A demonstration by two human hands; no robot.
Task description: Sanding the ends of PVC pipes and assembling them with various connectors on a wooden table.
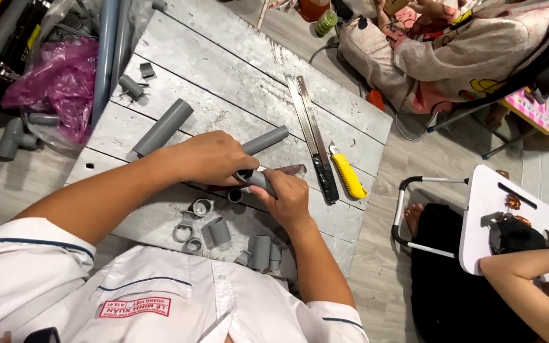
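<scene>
Grey plastic is everywhere on the pale plank worktop (236, 70): at nine o'clock a pink bag (58, 82) and loose elbow fittings (14, 136) lie off its edge, and a short pipe length (163, 127) rests at ten o'clock. Near the centre the left hand (208, 159) is curled shut over one end of a grey pipe piece (262, 141), its free end pointing toward one o'clock. Just beside it the right hand (287, 197) has its grip closed round a dark grey fitting (257, 180) that meets that pipe. At six o'clock sit cut rings and clips (198, 225). A steel ruler (309, 130) and yellow utility knife (349, 176) lie at three o'clock. Pressing the two parts well would, I judge, mean keeping them in line and both holds firm
</scene>
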